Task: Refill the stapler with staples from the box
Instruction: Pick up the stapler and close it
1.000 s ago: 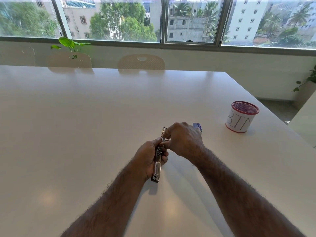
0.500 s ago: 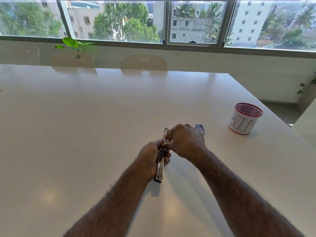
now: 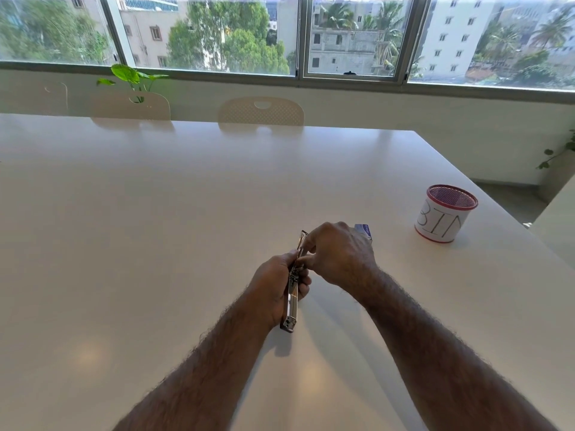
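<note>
holding the stapler at the centre of the frame

gripping the stapler (image 3: 293,293) along its length, the left hand (image 3: 273,290) sits just below the middle of the frame, fingers wrapped around the metal body so it is closed on the tool. the stapler runs from a lower end near the wrist up to a tip that pokes out above the fingers, tilted slightly and lifted off the white bench (image 3: 155,228). the right hand (image 3: 339,253) comes in from the lower right and curls over the upper half of the stapler, its fingertips pinched at the metal near the middle; whether it holds staples there cannot be made out, as the fingers hide the spot. just behind the right hand, right of centre, a corner of the small blue-and-white staple box (image 3: 364,231) lies on the bench, mostly hidden by the knuckles. further right, well apart from the hands, stands a white cup with a red rim (image 3: 445,214), lettered "bin". along the upper part of the frame, two pale chair backs (image 3: 260,112) line the far edge of the bench, a green plant (image 3: 132,77) rises at upper left, and windows (image 3: 202,32) show trees and buildings.
</note>
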Tool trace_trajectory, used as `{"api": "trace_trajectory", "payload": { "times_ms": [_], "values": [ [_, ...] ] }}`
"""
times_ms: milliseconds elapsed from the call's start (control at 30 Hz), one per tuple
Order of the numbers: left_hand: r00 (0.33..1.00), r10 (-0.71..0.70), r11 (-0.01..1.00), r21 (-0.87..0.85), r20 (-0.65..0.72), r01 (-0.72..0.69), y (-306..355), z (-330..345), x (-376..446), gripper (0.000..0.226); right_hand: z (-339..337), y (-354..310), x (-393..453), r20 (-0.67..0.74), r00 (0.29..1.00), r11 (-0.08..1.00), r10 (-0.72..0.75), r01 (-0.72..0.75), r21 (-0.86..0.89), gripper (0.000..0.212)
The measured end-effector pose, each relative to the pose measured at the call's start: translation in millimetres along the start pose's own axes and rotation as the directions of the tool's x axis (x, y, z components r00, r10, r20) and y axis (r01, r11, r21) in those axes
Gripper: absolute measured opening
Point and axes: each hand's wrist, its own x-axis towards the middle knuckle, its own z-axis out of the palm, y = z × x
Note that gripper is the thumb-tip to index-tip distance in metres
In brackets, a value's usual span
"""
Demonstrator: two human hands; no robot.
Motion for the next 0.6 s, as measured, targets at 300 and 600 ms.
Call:
{"api": "trace_trajectory", "payload": {
  "times_ms": [300,600],
  "values": [
    [0.999,-0.038,0.999,-0.037,0.017,0.038,3.4,-2.6,0.6,0.026,7.4,1.0,-0.4,-0.061,0.998,0.999,0.02,-0.017,0.038,0.021],
    [0.994,-0.106,0.99,-0.086,0.042,0.109,4.8,-3.5,0.8,0.023,10.1,2.7,-2.5,-0.143,0.989,0.999,-0.03,0.027,-0.024,0.027]
  ]
}}
